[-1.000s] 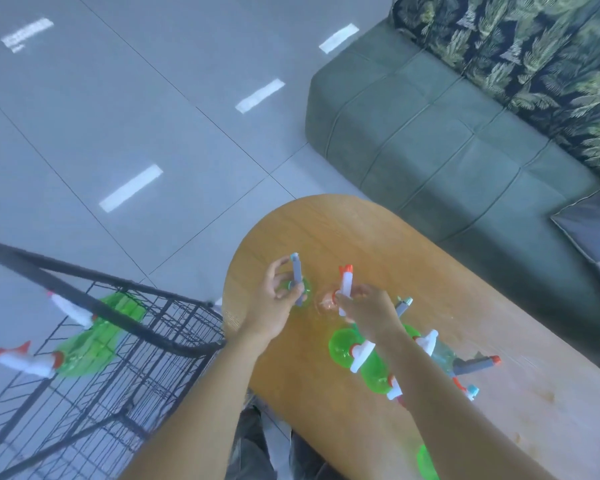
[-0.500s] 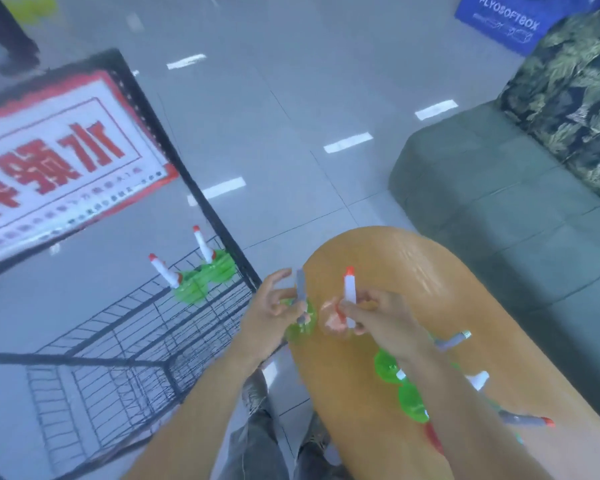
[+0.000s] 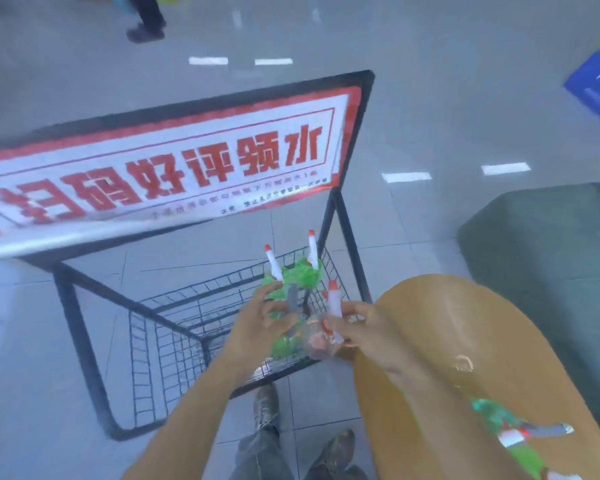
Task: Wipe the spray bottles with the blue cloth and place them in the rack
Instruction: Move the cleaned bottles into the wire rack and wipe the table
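A grey tiled floor (image 3: 430, 98) runs under everything, with a dark green sofa (image 3: 551, 271) at the right edge. A big red-and-white sign (image 3: 160, 168) tops the black wire rack (image 3: 174, 327), which stands on the floor just left of the rounded wooden table (image 3: 447, 341). Two green spray bottles (image 3: 291, 271) already lie in the rack's far corner, their white, red-tipped nozzles slanting up and away. More bottles (image 3: 513, 434) lie on their sides on the near part of the table, blurred.

Both hands are held over the rack's near edge, close together. The left hand (image 3: 257, 323) has its fingers curled round a green bottle with a grey nozzle (image 3: 293, 299), long axis roughly upright, nozzle up. The right hand (image 3: 368, 327) pinches a clear bottle with an orange-red base (image 3: 321, 341), its white nozzle with the red tip pointing straight up. No cloth shows in either hand.
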Motion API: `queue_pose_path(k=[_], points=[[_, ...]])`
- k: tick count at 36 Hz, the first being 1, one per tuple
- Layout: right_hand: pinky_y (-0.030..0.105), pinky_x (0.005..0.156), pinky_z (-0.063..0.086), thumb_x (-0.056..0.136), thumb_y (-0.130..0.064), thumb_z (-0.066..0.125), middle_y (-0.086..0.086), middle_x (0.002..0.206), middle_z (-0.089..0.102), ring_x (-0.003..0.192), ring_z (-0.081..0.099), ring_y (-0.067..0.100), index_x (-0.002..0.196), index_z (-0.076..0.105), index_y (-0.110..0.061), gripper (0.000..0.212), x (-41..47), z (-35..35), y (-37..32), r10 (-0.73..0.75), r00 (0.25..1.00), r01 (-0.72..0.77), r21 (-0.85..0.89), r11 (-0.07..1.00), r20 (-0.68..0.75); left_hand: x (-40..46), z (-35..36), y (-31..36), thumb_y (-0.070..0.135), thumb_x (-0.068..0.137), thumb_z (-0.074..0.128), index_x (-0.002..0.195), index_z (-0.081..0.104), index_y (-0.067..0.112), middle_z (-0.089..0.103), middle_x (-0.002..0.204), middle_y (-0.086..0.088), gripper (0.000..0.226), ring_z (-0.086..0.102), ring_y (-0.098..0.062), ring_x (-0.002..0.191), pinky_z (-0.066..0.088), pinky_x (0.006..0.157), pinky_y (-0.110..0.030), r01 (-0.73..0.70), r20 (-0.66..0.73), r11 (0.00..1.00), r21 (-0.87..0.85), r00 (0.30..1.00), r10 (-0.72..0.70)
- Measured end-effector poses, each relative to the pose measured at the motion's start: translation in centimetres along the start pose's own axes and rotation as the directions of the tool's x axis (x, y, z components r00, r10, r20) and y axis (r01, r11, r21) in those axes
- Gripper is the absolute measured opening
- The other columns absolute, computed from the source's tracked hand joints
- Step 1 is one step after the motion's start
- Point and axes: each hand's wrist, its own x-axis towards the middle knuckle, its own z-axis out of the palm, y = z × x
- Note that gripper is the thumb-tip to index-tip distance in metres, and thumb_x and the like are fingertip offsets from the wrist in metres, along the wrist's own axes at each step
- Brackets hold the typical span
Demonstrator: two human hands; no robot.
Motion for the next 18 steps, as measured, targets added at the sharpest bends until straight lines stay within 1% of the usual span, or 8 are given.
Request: queue_pose_path(k=[2, 4, 9, 11, 13, 14, 16, 18], points=[[0.041, 0.093, 0.06, 0.091, -0.034, 0.081, -0.008, 0.103, 0.078, 0.095, 0.075, 0.016, 0.106, 0.077, -0.025, 0.018, 1.3, 2.2, -0.7, 0.008, 1.0, -0.008, -0.041, 0.999, 0.022, 0.3, -2.4, -0.2, 0.0, 0.097, 0.075, 0.138, 0.056, 0.028, 0.081, 0.096, 0.001, 0.052, 0.074, -0.023, 0.078, 0.061, 0.074, -0.025, -0.009, -0.028, 1.0, -0.03, 1.0, 0.008], [0.046, 0.101, 0.056, 0.089, -0.038, 0.082, -0.008, 0.109, 0.077, 0.103, 0.073, 0.016, 0.108, 0.078, -0.026, 0.022, 2.7, 4.4, -1.5, 0.008, 0.999, -0.004, -0.09, 0.996, 0.038, 0.4, -4.4, -0.3, 0.0, 0.1, 0.072, 0.137, 0.056, 0.027, 0.079, 0.097, -0.001, 0.048, 0.071, -0.026, 0.078, 0.058, 0.069, -0.019, -0.011, -0.074, 0.998, -0.056, 0.997, 0.007], [0.042, 0.103, 0.053, 0.092, -0.038, 0.079, -0.009, 0.115, 0.074, 0.106, 0.071, 0.011, 0.116, 0.075, -0.028, 0.027, 6.3, 9.2, -3.4, 0.034, 0.995, -0.02, -0.154, 0.988, 0.093, 2.3, -9.0, -1.3, 0.013, 0.105, 0.069, 0.125, 0.057, 0.036, 0.079, 0.105, 0.01, 0.033, 0.073, -0.012, 0.079, 0.054, 0.081, -0.018, 0.004, -0.116, 1.0, -0.027, 0.993, -0.008], [0.037, 0.103, 0.052, 0.093, -0.035, 0.078, -0.005, 0.119, 0.073, 0.108, 0.069, 0.011, 0.121, 0.074, -0.024, 0.03, 7.6, 10.7, -4.0, 0.045, 0.994, -0.03, -0.15, 0.988, 0.1, 3.2, -10.5, -1.9, 0.019, 0.105, 0.071, 0.129, 0.057, 0.037, 0.079, 0.114, 0.008, 0.034, 0.076, -0.015, 0.083, 0.057, 0.088, -0.027, 0.022, -0.179, 0.999, -0.025, 0.983, -0.026], [0.038, 0.106, 0.05, 0.094, -0.034, 0.077, -0.002, 0.123, 0.072, 0.111, 0.068, 0.013, 0.122, 0.074, -0.023, 0.03, 8.8, 12.2, -4.3, 0.051, 0.993, -0.035, -0.146, 0.989, 0.107, 3.9, -11.8, -2.7, 0.019, 0.105, 0.07, 0.133, 0.056, 0.036, 0.076, 0.121, 0.008, 0.036, 0.076, -0.028, 0.097, 0.055, 0.096, -0.046, 0.039, -0.221, 0.999, -0.012, 0.974, -0.041], [0.04, 0.108, 0.049, 0.094, -0.033, 0.077, -0.003, 0.124, 0.071, 0.111, 0.068, 0.013, 0.121, 0.074, -0.023, 0.029, 9.3, 12.8, -4.4, 0.052, 0.992, -0.036, -0.147, 0.988, 0.111, 4.1, -12.3, -3.0, 0.019, 0.106, 0.07, 0.139, 0.054, 0.034, 0.074, 0.123, 0.008, 0.04, 0.075, -0.028, 0.1, 0.055, 0.099, -0.052, 0.039, -0.229, 0.999, -0.009, 0.973, -0.04], [0.041, 0.108, 0.05, 0.094, -0.032, 0.077, -0.006, 0.118, 0.073, 0.109, 0.068, 0.011, 0.113, 0.075, -0.028, 0.02, 10.4, 14.0, -4.4, 0.059, 0.993, -0.043, -0.155, 0.987, 0.101, 4.8, -13.5, -4.0, 0.022, 0.104, 0.074, 0.145, 0.051, 0.027, 0.073, 0.123, 0.003, 0.047, 0.072, -0.021, 0.095, 0.058, 0.101, -0.056, 0.044, -0.243, 0.999, -0.014, 0.969, -0.046], [0.04, 0.106, 0.049, 0.094, -0.031, 0.077, -0.01, 0.112, 0.072, 0.107, 0.067, 0.009, 0.103, 0.075, -0.032, 0.009, 11.4, 14.9, -4.5, 0.063, 0.993, -0.046, -0.161, 0.986, 0.099, 5.4, -14.5, -5.2, 0.008, 0.104, 0.071, 0.149, 0.048, 0.017, 0.072, 0.122, -0.007, 0.052, 0.071, -0.02, 0.087, 0.061, 0.092, -0.045, 0.052, -0.244, 0.995, -0.08, 0.967, -0.07]])
